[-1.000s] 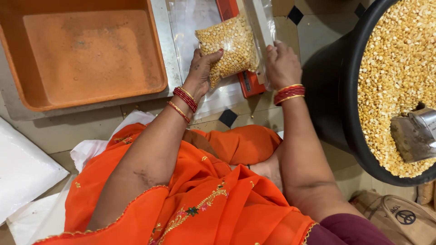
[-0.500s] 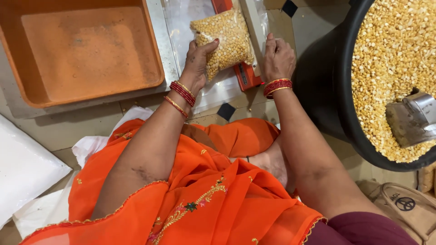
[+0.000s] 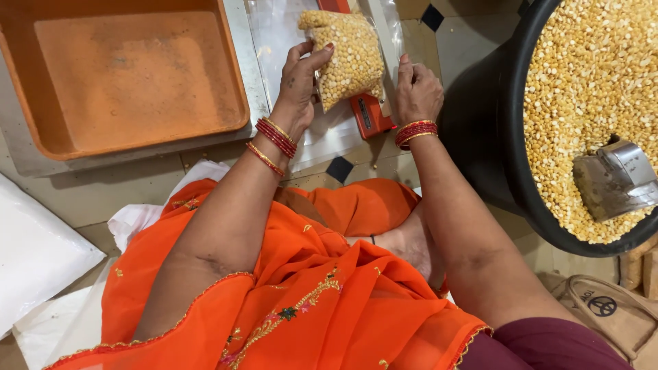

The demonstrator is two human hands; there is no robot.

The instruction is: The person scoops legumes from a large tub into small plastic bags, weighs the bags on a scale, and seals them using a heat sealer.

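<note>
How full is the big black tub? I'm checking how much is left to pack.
Nearly full: yellow split pulses reach close to the rim of the black tub, with a metal scoop resting in them.

Tiled floor [image 3: 480, 41] w/ orange tray [image 3: 123, 75], black tub [image 3: 493, 137]

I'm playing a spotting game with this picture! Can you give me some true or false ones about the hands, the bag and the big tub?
1. The left hand holds a clear bag of yellow split lentils. True.
2. The orange tray is full of lentils. False: it holds no lentils, only a dusty bottom.
3. A metal scoop lies in the black tub of lentils. True.
4. The right hand is inside the tub. False: it rests by the bag, over a red device.
5. Both wrists wear red bangles. True.
</note>
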